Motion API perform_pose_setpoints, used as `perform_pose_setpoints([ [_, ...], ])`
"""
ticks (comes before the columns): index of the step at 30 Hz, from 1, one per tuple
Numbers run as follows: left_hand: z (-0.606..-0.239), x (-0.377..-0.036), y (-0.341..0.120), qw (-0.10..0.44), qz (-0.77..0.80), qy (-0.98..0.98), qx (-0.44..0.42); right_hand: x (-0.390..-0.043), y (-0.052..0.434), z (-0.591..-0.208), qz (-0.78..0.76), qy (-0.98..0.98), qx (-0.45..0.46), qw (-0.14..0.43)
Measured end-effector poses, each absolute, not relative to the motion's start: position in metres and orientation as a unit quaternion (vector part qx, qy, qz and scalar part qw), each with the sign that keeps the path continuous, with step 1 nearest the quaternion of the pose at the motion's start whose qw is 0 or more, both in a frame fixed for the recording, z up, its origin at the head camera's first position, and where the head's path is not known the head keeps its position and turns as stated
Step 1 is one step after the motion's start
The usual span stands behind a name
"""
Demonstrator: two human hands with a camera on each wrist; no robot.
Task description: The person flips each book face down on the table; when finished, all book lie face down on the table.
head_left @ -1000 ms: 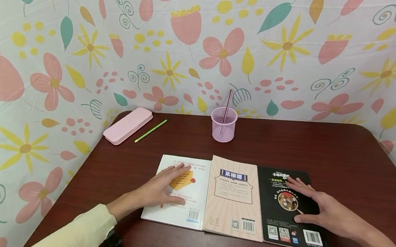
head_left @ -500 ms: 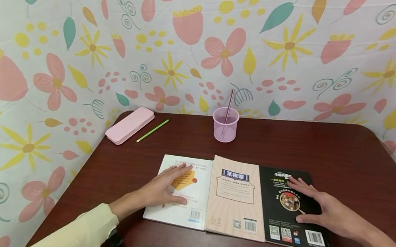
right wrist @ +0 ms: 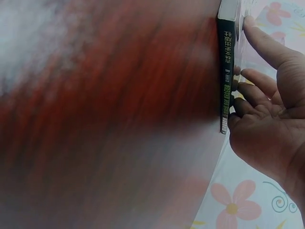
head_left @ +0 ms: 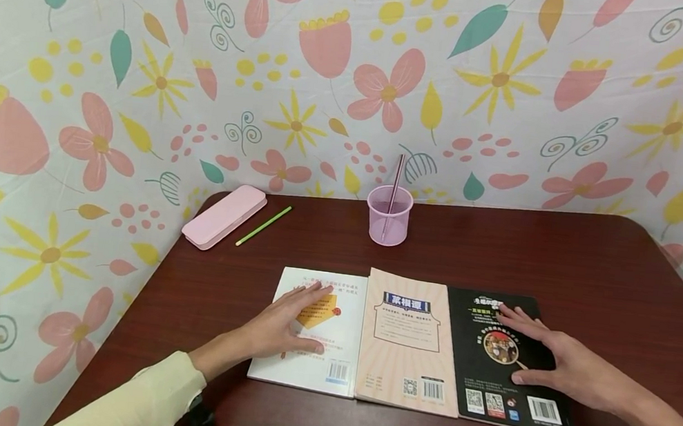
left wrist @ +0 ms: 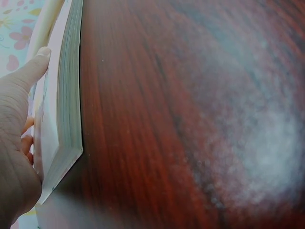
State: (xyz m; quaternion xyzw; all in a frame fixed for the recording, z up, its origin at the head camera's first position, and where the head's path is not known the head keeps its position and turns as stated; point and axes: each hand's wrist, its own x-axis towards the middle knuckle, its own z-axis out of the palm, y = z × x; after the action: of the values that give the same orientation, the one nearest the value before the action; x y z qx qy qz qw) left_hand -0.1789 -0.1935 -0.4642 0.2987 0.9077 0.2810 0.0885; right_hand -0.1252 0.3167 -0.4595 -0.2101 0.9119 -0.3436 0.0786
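Three books lie side by side on the dark table, back covers up. My left hand (head_left: 274,327) rests on the white book (head_left: 341,331) at the left, its fingers extended and thumb apart. In the left wrist view, the page edges of the white book (left wrist: 70,95) show beside that hand. The peach book (head_left: 403,365) lies in the middle with no hand on it. My right hand (head_left: 571,369) rests on the black book (head_left: 480,384) at the right, fingers spread. The spine of the black book (right wrist: 226,71) shows in the right wrist view, right at the fingertips.
A pink mesh cup (head_left: 387,225) holding a slim striped stick (head_left: 396,184) stands behind the books. At the back left are a pink pencil case (head_left: 225,216) and a green pencil (head_left: 264,226). A flowered cloth (head_left: 343,74) hangs along the table's far edge.
The whole head view has shifted very slightly, with everything a little further right. Hands and books keep the same places relative to each other.
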Motion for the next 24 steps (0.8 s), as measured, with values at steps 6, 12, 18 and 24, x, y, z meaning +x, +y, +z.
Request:
perform_pose_setpoints([
  [6, -0.465, -0.179, -0.193, 0.09, 0.281, 0.909, 0.294, -0.124, 0.318, -0.461, -0.347, 0.91, -0.214, 0.075],
  [12, -0.463, -0.178, -0.195, 0.091, 0.284, 0.907, 0.297, -0.124, 0.32, -0.461, -0.335, 0.914, -0.22, 0.069],
  [18, -0.463, -0.178, -0.196, 0.088, 0.279, 0.906, 0.306, -0.122, 0.323, -0.462, -0.343, 0.907, -0.236, 0.057],
  [24, -0.464, -0.178, -0.197, 0.087, 0.277, 0.907, 0.305, -0.118, 0.328, -0.462, -0.352, 0.902, -0.242, 0.053],
])
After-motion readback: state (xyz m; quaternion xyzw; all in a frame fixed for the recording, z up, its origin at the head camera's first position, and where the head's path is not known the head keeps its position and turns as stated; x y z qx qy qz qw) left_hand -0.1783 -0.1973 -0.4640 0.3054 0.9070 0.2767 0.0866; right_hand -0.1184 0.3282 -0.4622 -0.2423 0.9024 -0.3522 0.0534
